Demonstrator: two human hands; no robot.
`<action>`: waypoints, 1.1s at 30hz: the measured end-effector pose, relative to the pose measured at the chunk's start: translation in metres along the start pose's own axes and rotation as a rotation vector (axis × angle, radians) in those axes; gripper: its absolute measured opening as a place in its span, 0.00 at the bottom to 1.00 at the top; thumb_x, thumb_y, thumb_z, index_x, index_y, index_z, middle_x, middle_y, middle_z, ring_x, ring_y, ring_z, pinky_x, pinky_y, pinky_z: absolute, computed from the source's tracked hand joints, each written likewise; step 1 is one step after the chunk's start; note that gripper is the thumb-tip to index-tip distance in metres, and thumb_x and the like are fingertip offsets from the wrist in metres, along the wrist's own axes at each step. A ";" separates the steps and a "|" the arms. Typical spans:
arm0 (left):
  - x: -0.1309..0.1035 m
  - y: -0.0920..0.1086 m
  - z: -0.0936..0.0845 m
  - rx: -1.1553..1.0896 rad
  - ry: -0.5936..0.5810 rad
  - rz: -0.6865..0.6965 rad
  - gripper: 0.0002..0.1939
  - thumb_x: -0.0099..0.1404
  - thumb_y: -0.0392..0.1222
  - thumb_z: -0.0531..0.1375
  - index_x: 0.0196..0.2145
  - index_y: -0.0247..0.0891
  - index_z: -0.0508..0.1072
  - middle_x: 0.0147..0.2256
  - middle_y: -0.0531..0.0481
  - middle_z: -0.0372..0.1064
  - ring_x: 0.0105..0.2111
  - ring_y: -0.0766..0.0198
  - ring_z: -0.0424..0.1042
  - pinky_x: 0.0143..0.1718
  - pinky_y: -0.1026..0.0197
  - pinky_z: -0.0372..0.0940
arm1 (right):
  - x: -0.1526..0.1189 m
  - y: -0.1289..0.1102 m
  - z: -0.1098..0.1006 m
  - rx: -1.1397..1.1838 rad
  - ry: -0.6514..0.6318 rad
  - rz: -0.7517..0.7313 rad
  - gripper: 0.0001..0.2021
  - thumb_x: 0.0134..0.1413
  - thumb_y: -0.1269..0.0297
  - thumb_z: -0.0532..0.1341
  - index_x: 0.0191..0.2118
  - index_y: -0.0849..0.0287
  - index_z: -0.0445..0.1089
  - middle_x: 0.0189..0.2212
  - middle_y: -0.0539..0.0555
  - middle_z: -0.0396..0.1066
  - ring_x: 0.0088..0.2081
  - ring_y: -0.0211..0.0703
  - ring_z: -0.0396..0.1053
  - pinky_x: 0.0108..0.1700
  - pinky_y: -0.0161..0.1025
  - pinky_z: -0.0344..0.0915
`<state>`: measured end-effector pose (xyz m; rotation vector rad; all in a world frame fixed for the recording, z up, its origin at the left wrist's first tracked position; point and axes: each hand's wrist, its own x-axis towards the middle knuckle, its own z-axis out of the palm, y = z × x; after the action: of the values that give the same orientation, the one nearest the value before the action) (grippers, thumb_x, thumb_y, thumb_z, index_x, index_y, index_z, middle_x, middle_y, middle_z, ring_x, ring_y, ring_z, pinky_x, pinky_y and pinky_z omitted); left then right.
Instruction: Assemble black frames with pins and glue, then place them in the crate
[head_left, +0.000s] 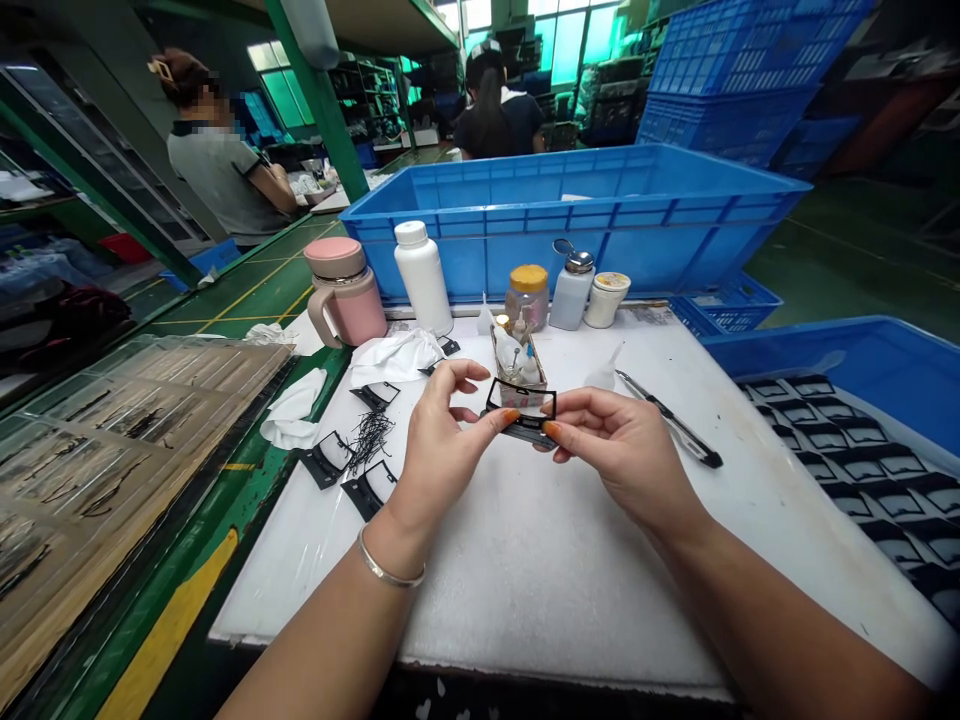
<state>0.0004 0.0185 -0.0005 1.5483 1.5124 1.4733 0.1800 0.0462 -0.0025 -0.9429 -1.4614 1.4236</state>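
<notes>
Between both hands, above the white board [517, 560], is a small black plastic frame [523, 424] with an open window in it. My left hand [450, 430] pinches its left side, the thumb on the lower bar. On the right edge, my right hand [611, 440] grips it with thumb and fingers. To the left lie similar black frames [324, 460] and a heap of thin black strips [371, 440]. A utility knife [671, 420] lies to the right of my right hand. Behind the held frame stands a small box of little bottles [517, 355].
Along the back stand a pink mug [346, 295], a white bottle [424, 280], a yellow-lidded jar [528, 298], a pump bottle [574, 290] and a small tub [607, 300]. Behind them is a blue crate [495, 250]. Rows of black frames [862, 460] fill a bin at right. Two people work farther back.
</notes>
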 end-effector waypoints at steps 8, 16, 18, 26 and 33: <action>0.003 -0.004 0.002 -0.200 -0.164 -0.134 0.14 0.57 0.38 0.65 0.42 0.36 0.70 0.34 0.49 0.69 0.34 0.64 0.69 0.27 0.68 0.62 | 0.001 -0.001 0.001 0.004 -0.016 0.028 0.10 0.47 0.66 0.68 0.36 0.63 0.74 0.27 0.53 0.75 0.27 0.38 0.72 0.28 0.34 0.71; 0.002 -0.003 0.002 -0.235 -0.165 -0.148 0.14 0.58 0.38 0.65 0.41 0.36 0.70 0.34 0.49 0.70 0.33 0.66 0.69 0.26 0.69 0.61 | 0.002 0.000 0.000 0.042 -0.034 0.028 0.09 0.47 0.67 0.67 0.36 0.63 0.74 0.26 0.51 0.74 0.24 0.35 0.71 0.27 0.33 0.70; 0.002 -0.003 0.003 -0.230 -0.160 -0.145 0.14 0.58 0.38 0.66 0.41 0.36 0.70 0.33 0.49 0.70 0.33 0.66 0.68 0.27 0.69 0.61 | 0.003 0.001 0.000 0.036 -0.033 0.021 0.09 0.47 0.66 0.67 0.36 0.63 0.74 0.26 0.52 0.74 0.25 0.36 0.71 0.27 0.33 0.70; 0.001 -0.003 0.003 -0.201 -0.144 -0.143 0.14 0.57 0.38 0.65 0.41 0.36 0.70 0.34 0.50 0.69 0.34 0.66 0.68 0.27 0.69 0.61 | 0.002 0.002 -0.001 0.003 -0.041 0.010 0.08 0.48 0.65 0.67 0.36 0.62 0.74 0.26 0.51 0.75 0.25 0.36 0.72 0.27 0.33 0.70; 0.000 -0.002 0.004 -0.164 -0.132 -0.128 0.13 0.57 0.37 0.65 0.41 0.36 0.70 0.33 0.49 0.69 0.34 0.65 0.68 0.26 0.68 0.61 | 0.002 0.001 0.001 -0.048 -0.020 0.006 0.08 0.47 0.65 0.67 0.34 0.62 0.74 0.24 0.51 0.74 0.24 0.37 0.71 0.27 0.35 0.71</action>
<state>0.0034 0.0207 -0.0038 1.3970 1.3530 1.3587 0.1785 0.0479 -0.0030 -0.9664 -1.5141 1.4115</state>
